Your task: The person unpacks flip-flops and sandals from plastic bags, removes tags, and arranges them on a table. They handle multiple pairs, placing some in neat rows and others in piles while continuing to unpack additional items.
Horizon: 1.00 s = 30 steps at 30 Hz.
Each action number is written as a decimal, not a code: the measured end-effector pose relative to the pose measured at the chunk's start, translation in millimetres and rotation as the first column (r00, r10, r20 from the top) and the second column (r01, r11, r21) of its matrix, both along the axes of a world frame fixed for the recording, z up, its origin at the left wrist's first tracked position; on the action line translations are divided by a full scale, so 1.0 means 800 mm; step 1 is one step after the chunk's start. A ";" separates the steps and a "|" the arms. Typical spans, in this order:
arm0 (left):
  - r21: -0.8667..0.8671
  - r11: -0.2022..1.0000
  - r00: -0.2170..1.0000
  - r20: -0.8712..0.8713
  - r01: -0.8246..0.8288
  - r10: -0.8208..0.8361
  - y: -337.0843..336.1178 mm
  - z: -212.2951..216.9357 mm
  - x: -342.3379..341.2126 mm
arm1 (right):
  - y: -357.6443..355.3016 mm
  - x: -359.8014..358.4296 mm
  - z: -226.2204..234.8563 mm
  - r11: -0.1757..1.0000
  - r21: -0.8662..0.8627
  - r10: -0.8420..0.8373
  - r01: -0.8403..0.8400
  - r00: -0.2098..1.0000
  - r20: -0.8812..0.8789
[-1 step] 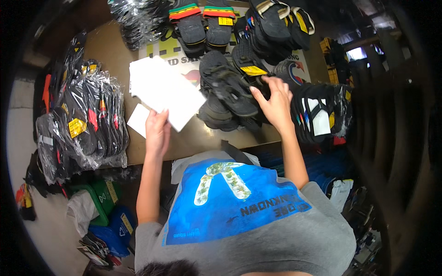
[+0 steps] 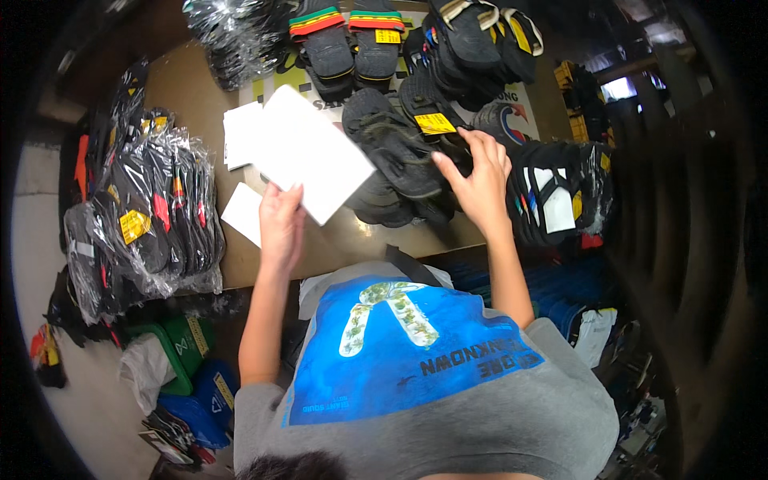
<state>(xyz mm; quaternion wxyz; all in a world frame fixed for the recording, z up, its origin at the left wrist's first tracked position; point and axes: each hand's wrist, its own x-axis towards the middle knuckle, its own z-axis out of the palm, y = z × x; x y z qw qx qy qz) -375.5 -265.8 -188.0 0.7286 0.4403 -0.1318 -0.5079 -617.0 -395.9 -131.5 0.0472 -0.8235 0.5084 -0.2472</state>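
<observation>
My left hand (image 2: 282,220) pinches the lower edge of a white rectangular card (image 2: 312,152), thumb on top. The card is held over the table, its right corner close to a stack of black sandals (image 2: 392,160). My right hand (image 2: 482,180) hovers at the right side of that stack, thumb and fingers apart. Its fingertips are near a black sandal with a yellow tag (image 2: 434,123); whether they touch it I cannot tell. More white cards (image 2: 242,136) lie on the table left of the held one, with another loose card (image 2: 243,213) nearer me.
Plastic-wrapped sandals (image 2: 152,200) crowd the table's left side. Sandals with striped straps (image 2: 328,48) and more black pairs (image 2: 468,48) stand at the back. At right is a sandal bundle with a white insert (image 2: 549,200). Below left are green (image 2: 184,344) and blue bins (image 2: 204,404).
My left hand has moved slightly right with the card, bringing it nearer the sandals. My right hand has barely shifted.
</observation>
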 end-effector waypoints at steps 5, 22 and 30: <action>-0.051 0.975 0.961 0.192 0.215 -0.201 -0.056 0.061 -0.102 | 0.078 0.013 0.021 0.681 0.327 -0.263 -0.655 0.198 0.944; -0.014 0.791 0.762 0.283 0.611 -0.583 -0.069 0.053 -0.205 | 0.095 -0.072 0.008 0.822 0.472 -0.296 -0.318 0.471 0.831; 0.145 0.962 -0.193 0.976 0.233 -0.100 -0.105 0.071 -0.089 | 0.045 -0.079 0.046 0.341 0.736 -0.288 -0.585 0.680 0.674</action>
